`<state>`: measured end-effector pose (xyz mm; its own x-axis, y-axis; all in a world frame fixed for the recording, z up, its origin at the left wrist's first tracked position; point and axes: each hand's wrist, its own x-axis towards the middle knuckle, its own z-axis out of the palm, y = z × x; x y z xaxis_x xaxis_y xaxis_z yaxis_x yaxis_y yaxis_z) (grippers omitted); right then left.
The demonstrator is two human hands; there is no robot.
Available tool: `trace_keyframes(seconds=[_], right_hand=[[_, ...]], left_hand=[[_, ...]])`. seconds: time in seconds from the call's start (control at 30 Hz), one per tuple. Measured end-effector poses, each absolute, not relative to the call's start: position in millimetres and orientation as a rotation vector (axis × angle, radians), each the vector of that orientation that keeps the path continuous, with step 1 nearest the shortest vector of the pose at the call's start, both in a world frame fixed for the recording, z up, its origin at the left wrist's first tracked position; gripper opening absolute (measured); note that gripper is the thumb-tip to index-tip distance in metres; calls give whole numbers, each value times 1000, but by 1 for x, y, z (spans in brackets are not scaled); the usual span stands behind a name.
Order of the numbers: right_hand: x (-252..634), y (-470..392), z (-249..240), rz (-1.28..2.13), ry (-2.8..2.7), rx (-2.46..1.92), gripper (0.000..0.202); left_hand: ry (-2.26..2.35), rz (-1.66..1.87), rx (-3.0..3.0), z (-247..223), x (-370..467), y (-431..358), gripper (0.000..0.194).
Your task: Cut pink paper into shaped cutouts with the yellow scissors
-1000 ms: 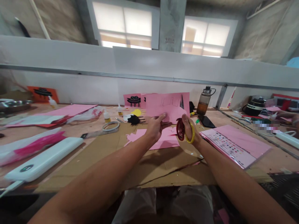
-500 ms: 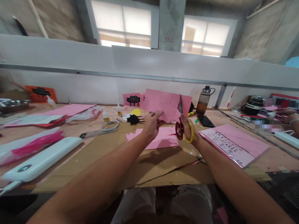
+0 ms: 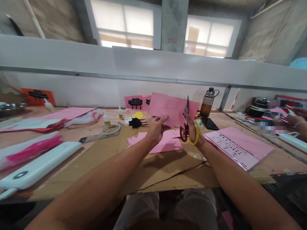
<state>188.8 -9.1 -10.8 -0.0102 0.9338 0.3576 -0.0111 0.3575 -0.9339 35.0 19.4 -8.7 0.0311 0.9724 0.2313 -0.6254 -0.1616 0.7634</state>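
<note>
My left hand (image 3: pixel 157 128) pinches the lower edge of a pink paper sheet (image 3: pixel 165 107) held up over the table; pencil lines show on it. My right hand (image 3: pixel 193 129) grips scissors (image 3: pixel 187 107) with one red and one yellow handle loop, the blades pointing up at the sheet's right part. A slit in the paper runs by the blades, and a flap of pink lies to their right. Below both hands, another pink sheet (image 3: pixel 168 143) with a jagged left edge rests on the cardboard (image 3: pixel 168 172). Left of my left hand lies a black paper cutout (image 3: pixel 135 122).
Glue bottles (image 3: pixel 106 119), a tape roll (image 3: pixel 111 129) and a long white device (image 3: pixel 43 164) lie to the left. On the right are a water bottle (image 3: pixel 207 103), a phone (image 3: pixel 209 124) and a pink folder (image 3: pixel 240 147). A co-worker's hand (image 3: pixel 297 118) is at far right.
The scissors have shifted slightly on the sheet and their blades look a little more upright. The sheet is tilted a bit more. The whole view has moved slightly.
</note>
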Motion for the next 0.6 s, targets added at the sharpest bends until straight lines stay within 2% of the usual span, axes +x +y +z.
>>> trace_keyframes(seconds=[0.6], right_hand=[[185, -14, -8, 958, -1271, -903, 60]], left_hand=[[489, 1530, 831, -7, 34, 20, 32]])
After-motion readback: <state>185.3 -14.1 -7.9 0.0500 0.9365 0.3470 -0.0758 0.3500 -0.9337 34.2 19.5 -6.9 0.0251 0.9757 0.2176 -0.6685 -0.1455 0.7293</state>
